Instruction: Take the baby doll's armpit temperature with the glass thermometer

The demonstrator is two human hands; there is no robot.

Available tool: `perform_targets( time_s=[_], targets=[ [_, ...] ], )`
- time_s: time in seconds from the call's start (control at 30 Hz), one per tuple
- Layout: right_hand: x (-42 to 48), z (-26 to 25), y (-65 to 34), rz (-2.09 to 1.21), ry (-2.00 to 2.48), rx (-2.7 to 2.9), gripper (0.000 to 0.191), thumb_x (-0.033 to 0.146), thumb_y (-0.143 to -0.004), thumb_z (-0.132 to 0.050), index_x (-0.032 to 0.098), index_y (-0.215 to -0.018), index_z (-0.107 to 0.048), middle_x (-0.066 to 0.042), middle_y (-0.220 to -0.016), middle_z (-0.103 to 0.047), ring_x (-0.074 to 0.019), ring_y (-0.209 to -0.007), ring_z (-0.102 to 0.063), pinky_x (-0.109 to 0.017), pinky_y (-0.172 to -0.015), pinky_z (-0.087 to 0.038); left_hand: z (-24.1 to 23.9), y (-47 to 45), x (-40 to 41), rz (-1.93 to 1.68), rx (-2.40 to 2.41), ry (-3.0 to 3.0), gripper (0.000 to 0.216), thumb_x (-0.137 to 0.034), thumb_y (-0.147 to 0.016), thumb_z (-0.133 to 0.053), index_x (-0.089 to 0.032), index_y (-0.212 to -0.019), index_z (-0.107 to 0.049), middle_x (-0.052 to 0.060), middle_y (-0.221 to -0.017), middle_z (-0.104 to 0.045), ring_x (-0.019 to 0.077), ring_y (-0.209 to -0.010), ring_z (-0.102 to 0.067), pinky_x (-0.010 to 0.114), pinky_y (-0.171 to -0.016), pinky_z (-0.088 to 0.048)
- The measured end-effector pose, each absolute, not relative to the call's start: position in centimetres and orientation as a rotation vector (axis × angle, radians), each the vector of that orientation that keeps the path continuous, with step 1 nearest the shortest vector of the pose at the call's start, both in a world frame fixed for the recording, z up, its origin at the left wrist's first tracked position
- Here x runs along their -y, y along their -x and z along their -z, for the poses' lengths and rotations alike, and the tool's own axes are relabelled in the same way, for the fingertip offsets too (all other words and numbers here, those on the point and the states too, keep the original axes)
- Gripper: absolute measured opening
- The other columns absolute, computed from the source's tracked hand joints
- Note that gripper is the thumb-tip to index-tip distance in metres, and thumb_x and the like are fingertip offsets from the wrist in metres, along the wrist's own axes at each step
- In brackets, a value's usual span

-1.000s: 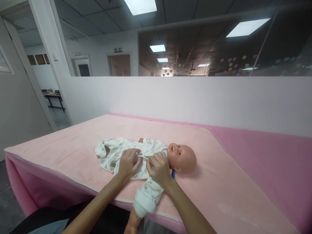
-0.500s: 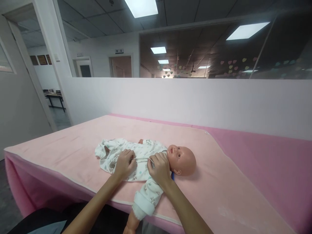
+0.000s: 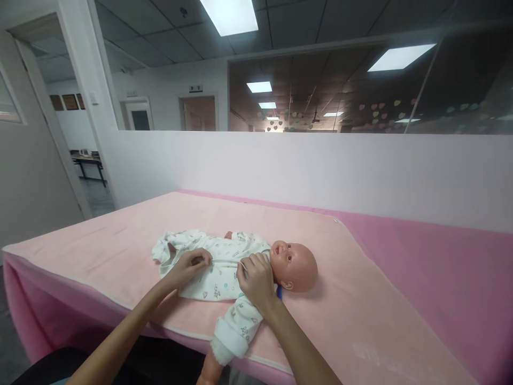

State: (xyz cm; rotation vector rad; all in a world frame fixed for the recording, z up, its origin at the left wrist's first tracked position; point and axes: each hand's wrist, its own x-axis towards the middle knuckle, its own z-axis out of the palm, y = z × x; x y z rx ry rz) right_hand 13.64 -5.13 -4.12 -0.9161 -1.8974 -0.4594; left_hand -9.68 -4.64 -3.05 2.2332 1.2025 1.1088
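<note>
A bald baby doll lies on its back with its head to the right. It wears a white printed baby romper, whose sleeve on the near side points toward me, with the doll's hand past the table edge. My left hand is closed in a pinch at the romper's front, over the belly. My right hand is closed on the romper's front near the doll's neck, with a thin white strip at its fingertips. The strip runs along the front between both hands. My fingers hide exactly what each grips.
Under the doll, a pale pink pad covers the table over a darker pink cloth. A low white wall with glass above stands behind it. At left are a door and a doorway.
My left hand has moved left along the romper's front toward the legs, farther from my right hand. My right hand stays near the neck. The view has shifted slightly.
</note>
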Motion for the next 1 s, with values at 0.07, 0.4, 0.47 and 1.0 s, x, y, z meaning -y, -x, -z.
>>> perform_targets(
  time_s=[0.07,0.4,0.47,1.0],
  targets=[
    [5.13,4.09,-13.63,0.454,0.911,1.896,0.018,0.018,-0.079,-0.048,0.019,-0.061,-0.048,-0.002,-0.063,-0.049,-0.0152,-0.063,-0.041,-0.029,-0.061,-0.028,3.22,9.78,4.66,-1.125,-1.197,-2.207,0.023,-0.035,-0.081,-0.05,-0.017,-0.073,-0.061,0.007,-0.081,-0.064,0.0176,-0.071,-0.057,0.027,-0.059,-0.046],
    [5.37,3.88,-13.65,0.404,0.937,1.925,0.017,0.017,-0.079,-0.047,0.019,-0.062,-0.046,-0.001,-0.064,-0.049,-0.0147,-0.063,-0.041,-0.029,-0.062,-0.028,2.71,9.93,4.29,-0.99,-1.164,-2.243,0.019,-0.035,-0.074,-0.062,-0.023,-0.086,-0.07,0.006,-0.098,-0.065,0.0208,-0.087,-0.06,0.03,-0.068,-0.05],
    [5.35,3.88,-13.65,0.402,0.936,1.927,0.017,0.017,-0.079,-0.047,0.019,-0.062,-0.046,-0.001,-0.064,-0.05,-0.0146,-0.063,-0.041,-0.028,-0.062,-0.028,2.79,10.03,4.17,-0.993,-1.15,-2.235,0.018,-0.035,-0.074,-0.062,-0.023,-0.084,-0.071,0.007,-0.098,-0.065,0.0204,-0.085,-0.061,0.029,-0.066,-0.051],
    [5.22,3.99,-13.7,0.404,0.923,1.93,0.018,0.018,-0.08,-0.047,0.019,-0.062,-0.047,-0.001,-0.064,-0.049,-0.0141,-0.063,-0.041,-0.029,-0.063,-0.028,2.89,9.81,4.51,-1.013,-1.18,-1.991,0.023,-0.039,-0.073,-0.062,-0.018,-0.082,-0.068,0.007,-0.093,-0.063,0.0211,-0.086,-0.056,0.029,-0.071,-0.046]
  ],
)
